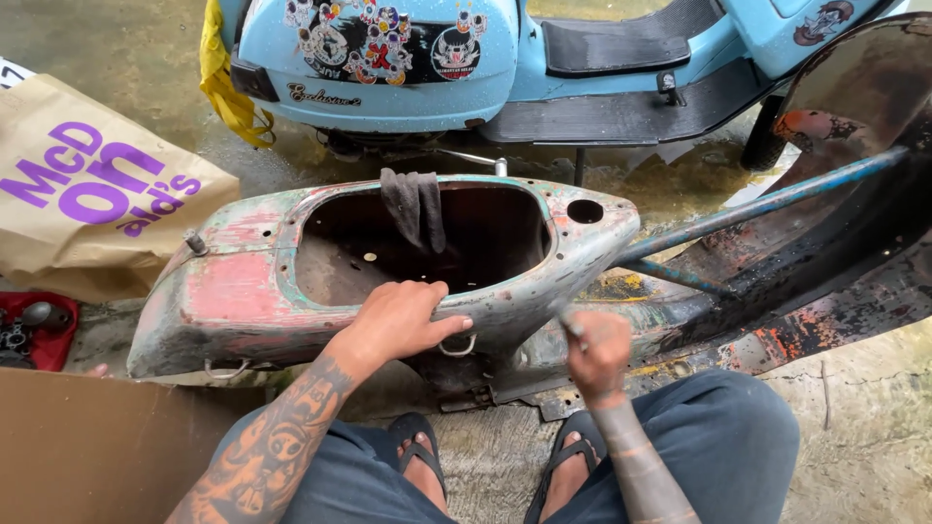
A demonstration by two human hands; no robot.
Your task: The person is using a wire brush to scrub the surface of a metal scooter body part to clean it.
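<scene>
Rusted sheet metal, patched with faded pink and green paint, is making up the old scooter body shell [379, 281] that is lying on its side on the wet concrete floor [854, 446], right in front of the person's sandalled feet. The left hand [403, 320] is resting open over the shell's near rim, fingers draped across the edge rather than clamping it. The right hand [599, 351] is closing in a fist around a thin metal tool [573, 328], whose tip is pointing toward the shell's narrow end.

Judging by its look, the shell is probably stiff and fairly heavy, with flaky, rough edges around the big opening, so the rolled rim where the left hand is sitting seems the safest place to take hold. A dark rag [415, 206] is hanging over the far rim. A blue tube [767, 206] is running off to the right from the narrow end.

Behind it a light blue scooter [505, 58] is standing, a yellow cloth [228, 82] dangling from its side. A brown paper bag [87, 184] is lying at the left, a cardboard sheet [97, 446] nearer.
</scene>
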